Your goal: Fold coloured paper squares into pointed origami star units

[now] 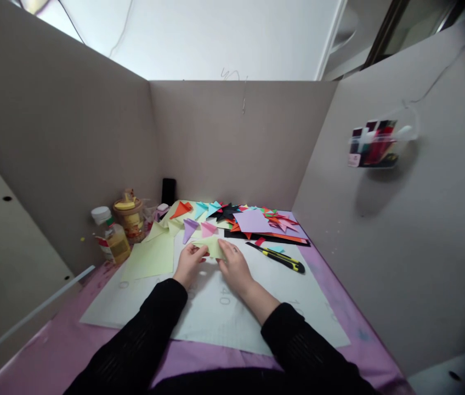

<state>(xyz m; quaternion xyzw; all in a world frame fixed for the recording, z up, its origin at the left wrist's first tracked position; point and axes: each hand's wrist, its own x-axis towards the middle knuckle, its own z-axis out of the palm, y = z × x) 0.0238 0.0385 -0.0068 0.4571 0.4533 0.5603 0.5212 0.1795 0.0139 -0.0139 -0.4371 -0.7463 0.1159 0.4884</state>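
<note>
Between my two hands is a small piece of pale yellow-green paper [213, 249], held just above the white sheet. My left hand [190, 264] pinches its left edge, thumb and fingers bent. At its right side my right hand [236, 267] grips it, with the fingers laid over the far edge and the thumb below. Beyond the hands lie a pink folded piece [208, 229] and a purple folded piece [190, 229]. A larger pale green sheet [150, 260] rests to the left. To the right lies a yellow and black utility knife [279, 258].
Colourful folded papers [228, 212] and a lilac square [252, 221] pile up at the back. Left stand a white-capped bottle [111, 236], a yellow-lidded cup [129, 219] and a black phone [169, 191]. Grey partitions [240, 142] enclose the table; a clear holder [376, 144] hangs right.
</note>
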